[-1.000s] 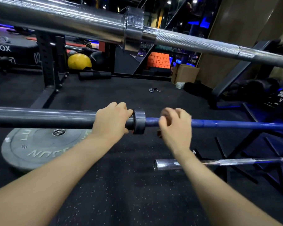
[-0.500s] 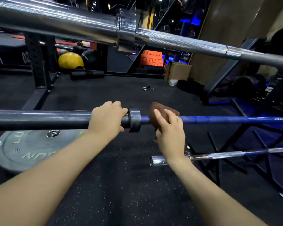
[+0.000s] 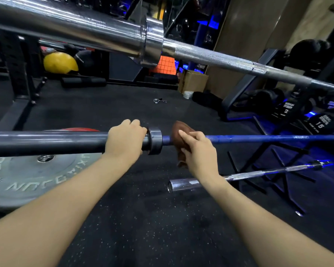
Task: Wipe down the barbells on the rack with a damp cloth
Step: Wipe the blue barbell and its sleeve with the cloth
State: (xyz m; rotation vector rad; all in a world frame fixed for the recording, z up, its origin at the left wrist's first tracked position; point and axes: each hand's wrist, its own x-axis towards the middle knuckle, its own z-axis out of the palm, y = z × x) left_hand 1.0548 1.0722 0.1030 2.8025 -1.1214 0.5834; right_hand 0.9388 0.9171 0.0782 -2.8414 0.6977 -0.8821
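Plates come first at far left: a grey bumper plate (image 3: 27, 176) lies flat on the floor under the dark sleeve (image 3: 46, 143) of the blue barbell (image 3: 258, 138). Left hand (image 3: 125, 140) wraps that sleeve just beside the collar (image 3: 155, 140), fingers curled over the top, probably to stop the bar turning during the wipe. Right hand (image 3: 198, 151) presses the brown cloth (image 3: 179, 135) around the blue shaft just past the collar, fingers bent over it. A chrome barbell (image 3: 210, 54) crosses overhead, another (image 3: 239, 176) sits lower right. Rack supports are murky, and the cloth's dampness cannot be judged.
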